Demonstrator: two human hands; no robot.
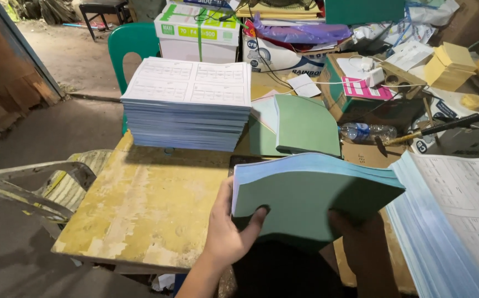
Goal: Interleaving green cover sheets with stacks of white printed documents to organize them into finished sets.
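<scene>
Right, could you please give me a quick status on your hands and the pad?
Left hand and right hand both grip green pad. Held tilted above the table. Nothing in the way.

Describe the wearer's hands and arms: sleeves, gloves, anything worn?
Both hands are bare, no gloves. The left hand and its forearm show no sleeve, watch or ring. The right hand lies in deep shadow, so any jewellery or sleeve there cannot be made out.

Pad in both hands (311, 193): matt green card cover, pale blue paper leaves showing at the edge.
Table under left hand (145, 215): yellow painted wood, finish looking worn, rough, patchy.
Stack beyond left hand (187, 105): printed white paper, matt.
Chair behind that stack (132, 47): green plastic, appearing smooth.
Bottle beyond right hand (367, 131): clear plastic, glinting glossy.
Hammer beside bottle (432, 131): handle looking black, matt.
</scene>
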